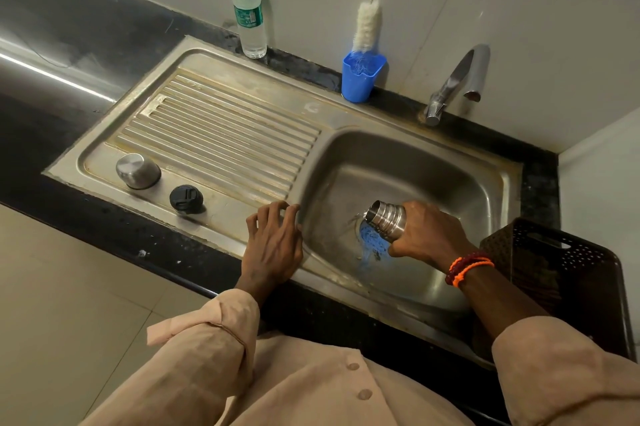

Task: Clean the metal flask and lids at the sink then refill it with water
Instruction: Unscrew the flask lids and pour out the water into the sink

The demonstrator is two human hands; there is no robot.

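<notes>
My right hand (427,235) grips the metal flask (388,219) over the sink basin (450,183), tipped with its open mouth pointing left and down toward the blue drain strainer (372,242). My left hand (273,238) rests with spread fingers on the basin's left rim. A round steel lid (138,171) and a black inner lid (186,199) lie on the ribbed drainboard (221,135), apart from both hands.
A tap (457,83) stands behind the basin, with no water visibly running. A blue cup (362,77) holds a white bottle brush (367,26) against the wall. A plastic water bottle (247,10) stands further left. A dark perforated crate (568,270) sits right of the sink.
</notes>
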